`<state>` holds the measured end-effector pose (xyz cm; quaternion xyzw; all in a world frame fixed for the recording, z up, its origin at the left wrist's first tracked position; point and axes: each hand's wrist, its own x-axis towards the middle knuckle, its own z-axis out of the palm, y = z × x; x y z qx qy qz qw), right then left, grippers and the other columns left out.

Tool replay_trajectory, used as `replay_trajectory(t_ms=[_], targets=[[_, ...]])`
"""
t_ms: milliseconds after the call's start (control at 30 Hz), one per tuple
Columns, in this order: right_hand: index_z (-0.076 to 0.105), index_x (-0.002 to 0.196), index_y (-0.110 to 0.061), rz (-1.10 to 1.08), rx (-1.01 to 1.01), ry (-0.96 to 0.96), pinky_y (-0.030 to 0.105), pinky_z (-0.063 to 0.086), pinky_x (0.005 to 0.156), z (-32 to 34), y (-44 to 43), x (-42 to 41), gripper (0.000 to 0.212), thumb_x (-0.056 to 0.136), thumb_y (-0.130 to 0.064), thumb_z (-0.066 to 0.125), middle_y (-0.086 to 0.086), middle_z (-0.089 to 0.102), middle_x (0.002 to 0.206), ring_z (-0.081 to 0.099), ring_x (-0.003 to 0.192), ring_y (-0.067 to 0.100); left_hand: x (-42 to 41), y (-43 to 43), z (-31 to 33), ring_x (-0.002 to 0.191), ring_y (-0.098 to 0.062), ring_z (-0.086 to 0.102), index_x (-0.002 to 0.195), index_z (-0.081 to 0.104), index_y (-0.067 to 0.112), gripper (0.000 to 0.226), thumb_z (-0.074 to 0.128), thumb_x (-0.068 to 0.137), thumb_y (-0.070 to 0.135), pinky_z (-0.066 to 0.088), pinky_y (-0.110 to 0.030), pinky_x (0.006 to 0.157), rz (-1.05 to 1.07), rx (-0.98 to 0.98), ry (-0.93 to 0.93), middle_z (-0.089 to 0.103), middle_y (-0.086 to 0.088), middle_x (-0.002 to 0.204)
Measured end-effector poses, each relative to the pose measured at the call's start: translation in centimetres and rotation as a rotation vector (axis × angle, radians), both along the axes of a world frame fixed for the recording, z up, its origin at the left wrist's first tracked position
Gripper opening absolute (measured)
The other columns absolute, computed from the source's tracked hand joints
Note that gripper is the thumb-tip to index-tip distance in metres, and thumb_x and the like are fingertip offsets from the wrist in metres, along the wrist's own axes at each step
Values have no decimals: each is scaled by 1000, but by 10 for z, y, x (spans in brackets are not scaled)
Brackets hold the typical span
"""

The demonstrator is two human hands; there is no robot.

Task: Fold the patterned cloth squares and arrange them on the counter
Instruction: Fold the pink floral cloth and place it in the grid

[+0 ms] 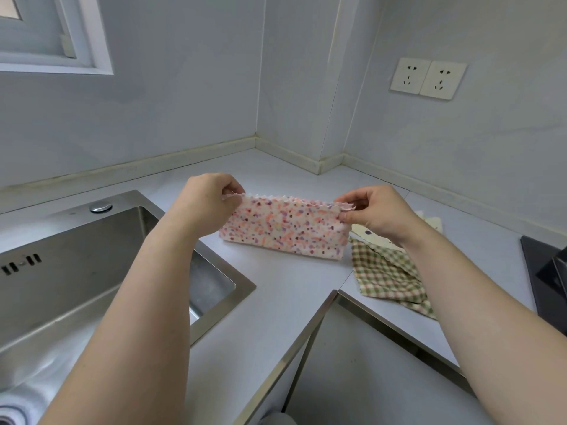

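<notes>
A white cloth with pink, orange and purple speckles (283, 227) is folded in half into a long rectangle, its zigzag edges uppermost. My left hand (208, 197) pinches its upper left corner and my right hand (376, 211) pinches its upper right corner. The cloth is held stretched between them, with its lower fold at or just above the white counter (276, 302). To its right a green and pink checked cloth (388, 273) lies flat on the counter. A cream cloth with a dark dot (369, 233) sits partly under my right wrist.
A steel sink (92, 271) is sunk into the counter on the left, with a round metal cap (100, 207) on its rim. A dark cooktop edge (549, 274) lies at far right. A double wall socket (428, 78) is on the right wall. The counter's metal-trimmed inner corner (337, 291) is close below.
</notes>
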<state>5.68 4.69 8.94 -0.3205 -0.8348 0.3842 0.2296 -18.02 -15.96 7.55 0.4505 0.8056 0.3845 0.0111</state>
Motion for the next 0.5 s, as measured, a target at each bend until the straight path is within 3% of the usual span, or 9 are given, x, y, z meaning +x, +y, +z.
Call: replay_trajectory(t_ms=[100, 200, 300, 500], targets=[[78, 97, -15, 1, -33, -20, 22, 47, 63, 1, 4, 2, 21, 79, -6, 85, 15, 76, 90, 65, 74, 12, 1, -2, 1, 81, -13, 60, 102, 73, 24, 10, 72, 92, 23, 43, -16, 61, -2, -27, 22, 65, 6, 91], [78, 93, -13, 45, -72, -45, 38, 42, 71, 4, 4, 5, 16, 80, -15, 86, 13, 77, 87, 62, 74, 15, 1, -2, 2, 84, -20, 66, 104, 75, 18, 12, 68, 95, 22, 52, -26, 67, 15, -36, 32, 70, 2, 90], [77, 93, -11, 82, -72, -55, 40, 38, 71, 8, 2, 9, 17, 83, -23, 84, 5, 78, 82, 62, 69, 7, -1, -2, 2, 83, -22, 67, 102, 75, 18, 12, 65, 97, 21, 57, -36, 76, 30, -43, 29, 71, -2, 87], [77, 95, -12, 101, -76, -76, 42, 39, 74, 10, 0, 11, 27, 80, -34, 85, 3, 78, 84, 67, 73, 5, -1, 0, 0, 84, -22, 64, 106, 75, 16, 16, 60, 100, 21, 47, -29, 72, 45, -66, 64, 69, -1, 92]])
